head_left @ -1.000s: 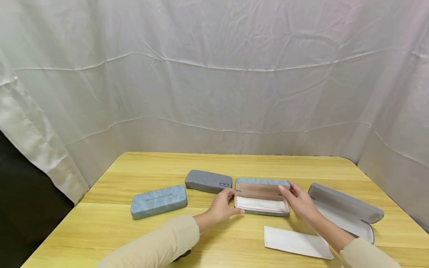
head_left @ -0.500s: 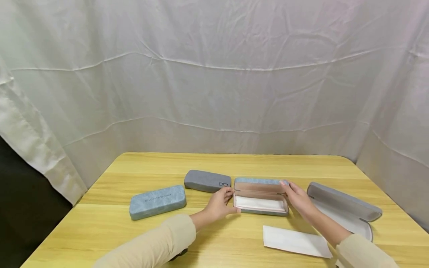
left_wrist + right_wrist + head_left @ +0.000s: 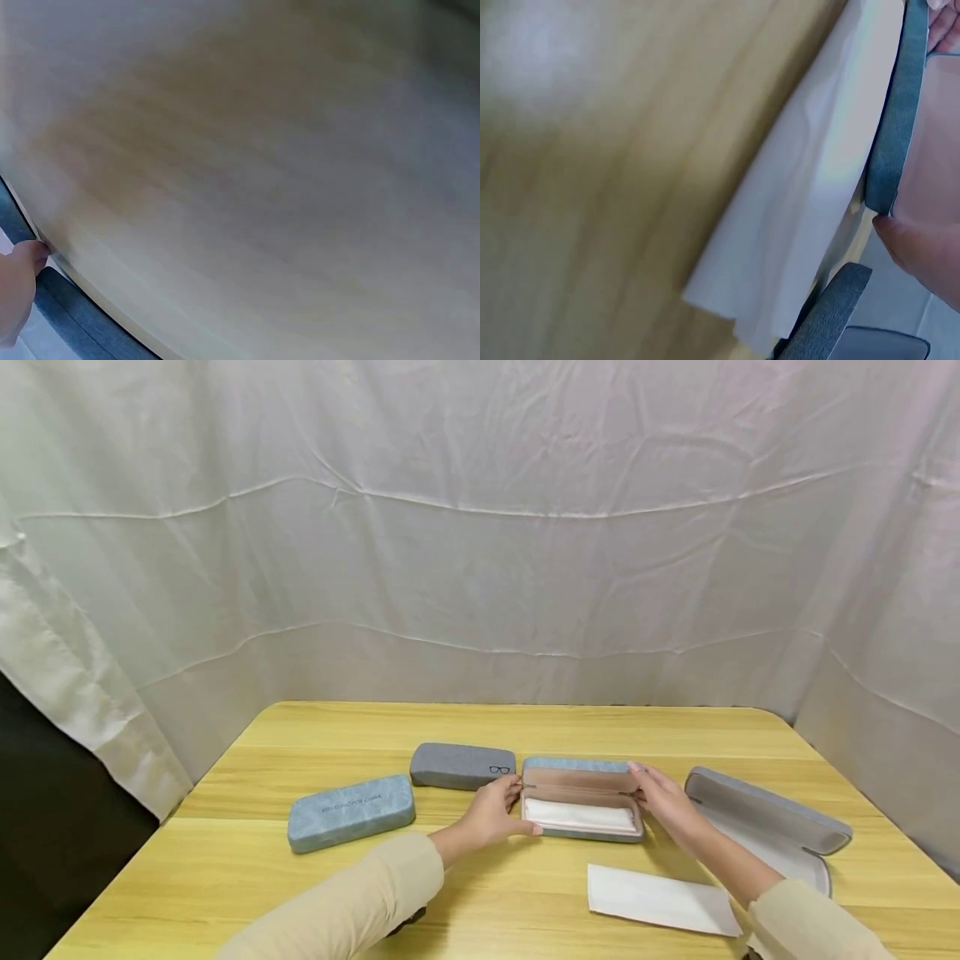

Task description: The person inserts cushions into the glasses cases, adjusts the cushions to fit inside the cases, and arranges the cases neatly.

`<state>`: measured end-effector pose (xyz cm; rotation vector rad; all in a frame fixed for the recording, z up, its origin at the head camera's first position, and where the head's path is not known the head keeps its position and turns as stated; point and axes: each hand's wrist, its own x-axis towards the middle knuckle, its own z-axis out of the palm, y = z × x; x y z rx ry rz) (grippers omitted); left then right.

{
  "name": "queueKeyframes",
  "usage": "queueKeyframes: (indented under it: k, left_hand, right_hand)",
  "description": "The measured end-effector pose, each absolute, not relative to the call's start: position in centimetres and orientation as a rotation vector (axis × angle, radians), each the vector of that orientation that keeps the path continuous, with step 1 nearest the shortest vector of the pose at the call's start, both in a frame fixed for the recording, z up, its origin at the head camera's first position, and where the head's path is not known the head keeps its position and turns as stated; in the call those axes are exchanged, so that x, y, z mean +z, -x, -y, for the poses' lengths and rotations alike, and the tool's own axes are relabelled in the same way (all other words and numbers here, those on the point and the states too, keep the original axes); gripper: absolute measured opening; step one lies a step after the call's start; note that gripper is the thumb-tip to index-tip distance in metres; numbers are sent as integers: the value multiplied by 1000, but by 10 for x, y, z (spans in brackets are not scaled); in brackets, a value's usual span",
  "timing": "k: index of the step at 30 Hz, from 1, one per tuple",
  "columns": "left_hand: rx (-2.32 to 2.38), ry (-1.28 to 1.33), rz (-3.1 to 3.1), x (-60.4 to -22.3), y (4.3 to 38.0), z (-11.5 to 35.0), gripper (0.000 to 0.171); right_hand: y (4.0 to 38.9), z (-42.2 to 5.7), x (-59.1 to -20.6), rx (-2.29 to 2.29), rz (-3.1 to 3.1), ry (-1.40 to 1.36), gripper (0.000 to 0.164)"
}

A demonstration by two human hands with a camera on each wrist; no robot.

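An opened light blue glasses case [image 3: 577, 765] with a pinkish lining stands on the table in the head view, its lid raised at the back. Inside its lower half lies a folded white cloth [image 3: 579, 816]. My left hand [image 3: 487, 817] grips the case's left end, thumb at the front edge and fingers behind. At the right end, my right hand [image 3: 670, 802] holds the lid's corner, its thumb on top. The right wrist view shows the right thumb [image 3: 919, 251] at the case's end. In the left wrist view only part of the left hand [image 3: 16, 289] shows.
A second white cloth [image 3: 660, 900] lies in front of the case. To the right, an opened grey case [image 3: 780, 814] sits partly behind the right forearm. A closed grey case [image 3: 457, 766] and a closed blue case [image 3: 351, 814] are on the left. Curtains surround the table.
My right thumb has slid up from the lid's front corner onto its top edge. The left hand keeps its hold at the left end, and the case stays in place.
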<state>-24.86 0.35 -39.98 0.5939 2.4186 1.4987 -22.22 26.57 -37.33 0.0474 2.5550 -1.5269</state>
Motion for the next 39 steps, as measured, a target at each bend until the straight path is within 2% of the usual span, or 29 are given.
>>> queueKeyframes:
  k: [10, 39]
  left_hand:
    - [1454, -645, -2368, -400, 256, 3, 93]
    - [1416, -675, -2398, -407, 262, 0, 96]
  right_hand:
    - [236, -284, -372, -1548, -2434, 79, 81]
    - [255, -297, -375, -1566, -2284, 280, 67]
